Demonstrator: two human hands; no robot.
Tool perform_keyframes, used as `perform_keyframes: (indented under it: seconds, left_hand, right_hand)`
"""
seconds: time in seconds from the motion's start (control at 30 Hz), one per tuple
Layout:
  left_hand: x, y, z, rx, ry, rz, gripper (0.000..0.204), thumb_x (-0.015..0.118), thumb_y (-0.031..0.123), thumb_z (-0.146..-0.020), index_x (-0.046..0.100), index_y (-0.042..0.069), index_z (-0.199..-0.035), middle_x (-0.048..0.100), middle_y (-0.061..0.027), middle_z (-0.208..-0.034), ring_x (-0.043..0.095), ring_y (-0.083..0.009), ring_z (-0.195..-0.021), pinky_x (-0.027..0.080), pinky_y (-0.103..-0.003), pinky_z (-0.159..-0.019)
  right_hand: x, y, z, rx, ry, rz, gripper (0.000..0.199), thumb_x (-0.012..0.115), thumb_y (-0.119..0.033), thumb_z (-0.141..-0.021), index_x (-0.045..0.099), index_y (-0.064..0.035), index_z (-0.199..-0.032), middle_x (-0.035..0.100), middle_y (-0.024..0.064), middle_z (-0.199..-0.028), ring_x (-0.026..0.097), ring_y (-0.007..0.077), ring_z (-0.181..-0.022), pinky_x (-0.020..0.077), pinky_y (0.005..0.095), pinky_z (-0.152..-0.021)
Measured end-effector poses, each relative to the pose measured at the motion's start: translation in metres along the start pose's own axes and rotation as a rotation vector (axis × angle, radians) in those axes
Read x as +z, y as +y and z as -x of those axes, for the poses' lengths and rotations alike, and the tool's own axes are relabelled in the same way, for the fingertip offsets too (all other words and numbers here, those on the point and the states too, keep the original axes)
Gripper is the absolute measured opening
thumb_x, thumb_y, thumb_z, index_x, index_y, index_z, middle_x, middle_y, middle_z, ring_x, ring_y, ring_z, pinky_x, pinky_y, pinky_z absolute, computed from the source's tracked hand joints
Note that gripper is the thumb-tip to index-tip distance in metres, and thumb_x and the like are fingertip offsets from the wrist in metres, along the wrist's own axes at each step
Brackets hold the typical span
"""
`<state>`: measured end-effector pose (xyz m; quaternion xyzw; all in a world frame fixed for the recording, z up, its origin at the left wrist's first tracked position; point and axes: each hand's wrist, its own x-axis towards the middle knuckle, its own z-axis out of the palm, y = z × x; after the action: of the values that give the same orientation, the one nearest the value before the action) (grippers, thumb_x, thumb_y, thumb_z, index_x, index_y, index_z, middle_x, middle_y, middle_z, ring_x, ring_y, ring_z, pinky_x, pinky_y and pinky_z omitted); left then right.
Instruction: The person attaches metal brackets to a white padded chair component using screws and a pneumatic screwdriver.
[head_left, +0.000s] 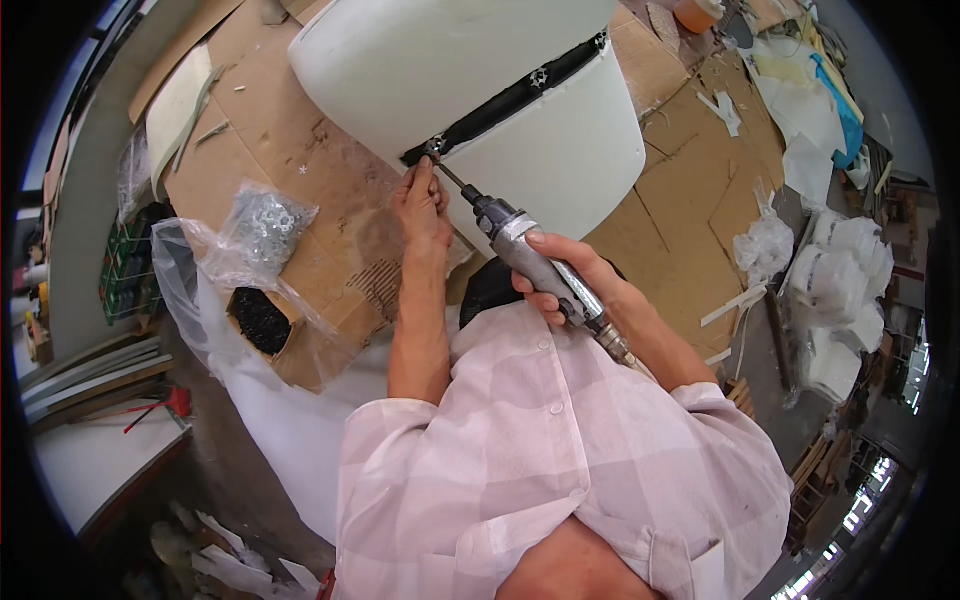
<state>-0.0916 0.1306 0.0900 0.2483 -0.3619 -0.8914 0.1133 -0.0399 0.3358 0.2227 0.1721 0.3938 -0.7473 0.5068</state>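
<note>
The right hand [565,275] is wrapped tight around the grey body of a power screwdriver [530,260], whose thin bit slants up and left to a screw [434,148]. The left hand [422,205], just left of the tool, has its fingertips pinched together at that screw, touching the bit's tip. The screw sits at the near-left end of a black strip [510,95] running across a big white padded seat part [470,90], which lies on a cardboard-covered table [300,130]. Left of the hands, a clear bag of silvery washers [265,220] rests beside a small box of black screws [262,320].
</note>
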Motion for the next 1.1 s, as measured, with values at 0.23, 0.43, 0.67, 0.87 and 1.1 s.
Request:
perform_keyframes:
  seconds: [0.23, 0.43, 0.67, 0.87, 1.1]
  left_hand:
    - [-0.002, 0.000, -0.001, 0.019, -0.020, -0.014, 0.015, 0.066, 0.017, -0.094, 0.068, 0.002, -0.093, 0.042, 0.0073, -0.057, 0.033, -0.0025, -0.046, 0.022, -0.020, -0.042]
    - [0.000, 0.002, -0.001, -0.013, 0.000, -0.019, 0.014, 0.067, 0.017, -0.093, 0.067, 0.004, -0.089, 0.043, 0.0066, -0.057, 0.034, -0.0030, -0.046, 0.023, -0.020, -0.042]
    - [-0.001, 0.006, 0.002, -0.030, 0.011, -0.023, 0.017, 0.066, 0.021, -0.094, 0.065, 0.006, -0.086, 0.042, 0.0072, -0.056, 0.033, -0.0033, -0.045, 0.023, -0.020, -0.042]
    - [0.008, 0.020, 0.051, -0.407, -0.184, -0.200, 0.035, 0.063, 0.045, -0.091, 0.067, 0.010, -0.093, 0.048, 0.0072, -0.062, 0.041, -0.0056, -0.052, 0.027, -0.021, -0.048]
    - [0.029, 0.022, 0.074, -0.528, -0.184, -0.126, 0.034, 0.066, 0.047, -0.087, 0.057, 0.016, -0.075, 0.044, 0.0076, -0.061, 0.035, -0.0041, -0.051, 0.024, -0.020, -0.046]
  right_hand:
    - [-0.006, 0.000, -0.003, 0.031, -0.015, -0.008, 0.048, 0.066, -0.043, -0.088, 0.053, -0.0027, -0.111, 0.061, 0.0071, -0.075, 0.057, 0.0119, -0.049, 0.0492, 0.0271, -0.039]
    - [-0.008, -0.002, -0.004, 0.033, -0.010, -0.003, 0.048, 0.068, -0.042, -0.086, 0.054, -0.0038, -0.111, 0.061, 0.0065, -0.074, 0.057, 0.0120, -0.049, 0.0494, 0.0276, -0.040]
    - [-0.001, -0.005, -0.003, 0.021, -0.037, 0.008, 0.047, 0.063, -0.043, -0.090, 0.052, -0.0012, -0.109, 0.061, 0.0082, -0.076, 0.056, 0.0122, -0.049, 0.0485, 0.0270, -0.038]
    - [0.008, -0.014, -0.003, 0.051, 0.006, 0.027, 0.047, 0.066, -0.044, -0.088, 0.055, -0.0030, -0.108, 0.061, 0.0072, -0.075, 0.057, 0.0124, -0.049, 0.0496, 0.0286, -0.040]
    - [0.014, -0.014, -0.002, 0.061, -0.018, -0.083, 0.046, 0.065, -0.045, -0.089, 0.055, -0.0032, -0.105, 0.061, 0.0068, -0.076, 0.056, 0.0122, -0.049, 0.0488, 0.0286, -0.040]
